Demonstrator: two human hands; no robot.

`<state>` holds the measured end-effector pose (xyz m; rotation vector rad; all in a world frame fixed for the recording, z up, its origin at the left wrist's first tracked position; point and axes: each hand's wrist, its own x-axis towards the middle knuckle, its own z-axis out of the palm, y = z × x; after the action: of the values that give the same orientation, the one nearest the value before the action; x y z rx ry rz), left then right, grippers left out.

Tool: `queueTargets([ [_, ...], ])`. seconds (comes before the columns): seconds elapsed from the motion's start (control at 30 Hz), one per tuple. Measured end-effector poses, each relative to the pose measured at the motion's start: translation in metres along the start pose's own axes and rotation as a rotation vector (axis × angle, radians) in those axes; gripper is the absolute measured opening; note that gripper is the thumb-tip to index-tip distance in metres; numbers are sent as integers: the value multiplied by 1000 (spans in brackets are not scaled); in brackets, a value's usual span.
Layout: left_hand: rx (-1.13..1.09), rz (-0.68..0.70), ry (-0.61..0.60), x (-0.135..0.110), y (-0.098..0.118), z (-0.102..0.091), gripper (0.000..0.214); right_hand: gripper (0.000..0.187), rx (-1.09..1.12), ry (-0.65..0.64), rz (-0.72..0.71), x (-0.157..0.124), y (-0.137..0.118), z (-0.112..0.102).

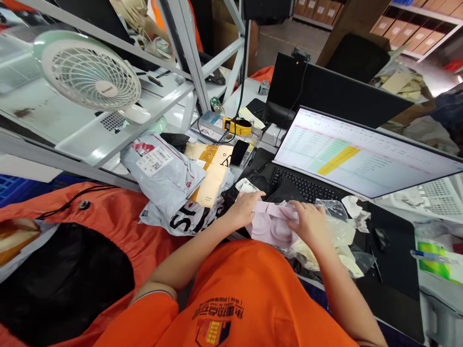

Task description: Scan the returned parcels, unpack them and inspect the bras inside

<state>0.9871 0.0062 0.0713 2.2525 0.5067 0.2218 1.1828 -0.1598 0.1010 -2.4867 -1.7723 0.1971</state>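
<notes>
Head view. The left hand [244, 209], thumb and fingers drawn close together, pinches one upper corner of a pale pink garment [271, 226]; the right hand [311, 221], partly closed with fingers curled, grips the opposite side. The garment, one piece, lies between the orange shirt [249, 284] and the black keyboard [307, 185]. Lettering: a white bag [197, 222] shows a large black S; a grey mailer [164, 176] bears a barcode label too small to read; Chinese characters mark the shirt. Counted: one smartphone [239, 153], one fan [94, 72], one mouse [381, 239], one lit monitor [372, 154].
</notes>
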Motion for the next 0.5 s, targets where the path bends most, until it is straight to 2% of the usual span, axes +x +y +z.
queueTargets([
  [0.1,115,-23,48,-6,-13,13,73,45,-157,153,192,-8,-2,31],
  [0.2,149,-67,49,-18,-24,20,69,52,-80,218,301,-24,17,59],
  [0.27,118,-90,50,-26,-31,21,67,54,24,305,335,-37,33,72],
  [0.33,91,-107,79,-30,-36,21,64,50,168,346,267,-50,41,80],
  [0.37,82,-108,102,-30,-37,22,61,45,238,325,201,-54,40,82],
  [0.43,66,-86,157,-28,-36,23,55,40,295,230,75,-60,26,88],
  [0.5,54,-37,205,-24,-33,26,51,44,204,159,40,-60,5,92],
])
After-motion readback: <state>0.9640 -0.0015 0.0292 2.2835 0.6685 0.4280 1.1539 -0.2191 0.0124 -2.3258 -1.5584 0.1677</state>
